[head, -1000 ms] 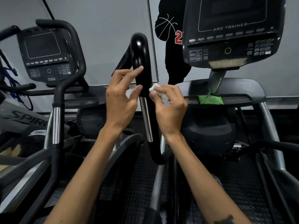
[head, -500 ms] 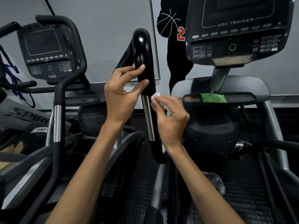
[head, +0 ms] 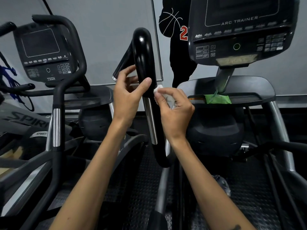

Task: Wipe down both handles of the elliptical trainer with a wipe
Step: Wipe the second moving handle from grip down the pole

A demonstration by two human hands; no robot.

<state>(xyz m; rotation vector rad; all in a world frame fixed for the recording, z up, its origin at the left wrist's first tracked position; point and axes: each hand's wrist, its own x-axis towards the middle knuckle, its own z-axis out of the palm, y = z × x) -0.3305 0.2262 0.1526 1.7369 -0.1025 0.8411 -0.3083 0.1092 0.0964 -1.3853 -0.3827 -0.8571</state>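
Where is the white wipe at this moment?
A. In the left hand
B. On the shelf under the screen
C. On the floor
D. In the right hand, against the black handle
D: the right hand pinches the white wipe against the black handle, while the left hand steadies the handle.

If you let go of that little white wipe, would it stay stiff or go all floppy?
Probably floppy: the white wipe sits crumpled and bunched in the right hand's grip, as soft cloth does. It looks light, since fingertips alone hold it. Pressed on the glossy black handle, it would likely slide easily.
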